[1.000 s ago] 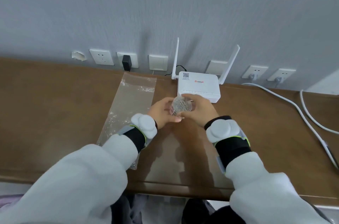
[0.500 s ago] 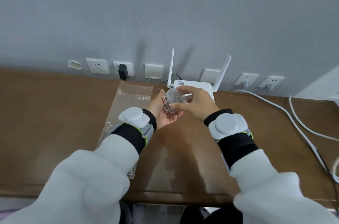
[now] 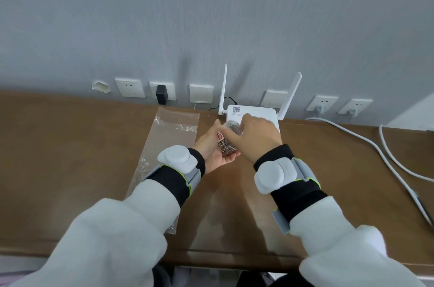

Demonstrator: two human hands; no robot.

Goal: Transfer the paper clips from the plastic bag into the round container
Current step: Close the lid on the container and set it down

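A clear round container full of metal paper clips, with a small red and white label, lies tilted in the palm of my left hand, above the table. My right hand grips its top end from the right, fingers wrapped over it. Whether a lid is on it is hidden by those fingers. A clear plastic bag lies flat on the brown table to the left of my hands, partly under my left sleeve. It looks flat, and I make out no clips in it.
A white router with two antennas stands just behind my hands against the wall. White cables run across the right side of the table. Wall sockets line the wall, one with a black plug. The table's front edge is near my body.
Both hands lifted the container from just above the table and tipped it onto its side in my left palm. My right hand shifted over its top end. The camera tilted up a little.
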